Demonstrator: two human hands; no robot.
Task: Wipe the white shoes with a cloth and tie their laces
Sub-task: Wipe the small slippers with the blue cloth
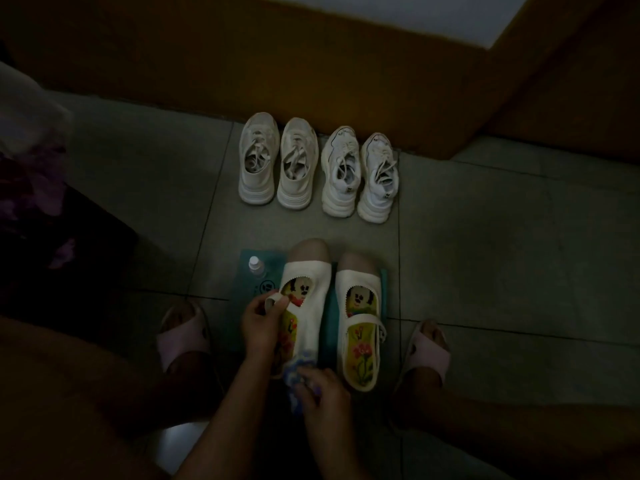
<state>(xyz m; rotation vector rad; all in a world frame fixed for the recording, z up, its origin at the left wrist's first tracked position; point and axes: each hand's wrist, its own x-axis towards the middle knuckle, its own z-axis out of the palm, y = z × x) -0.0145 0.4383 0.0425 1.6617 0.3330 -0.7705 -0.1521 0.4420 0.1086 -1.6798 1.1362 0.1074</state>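
Two white strap shoes with cartoon insoles stand on a teal mat between my feet. My left hand pinches the loose strap of the left strap shoe. My right hand grips a blue-and-white cloth pressed against that shoe's heel. The right strap shoe stands untouched with its strap fastened. Farther off, two pairs of white lace-up sneakers stand in a row by the wall: one pair on the left, the other pair on the right, laces lying loose inside them.
A small clear bottle with a white cap stands on the mat's far left corner. My feet in pink slippers flank the mat. A brown wall base runs behind the sneakers. Dark fabric lies at the left.
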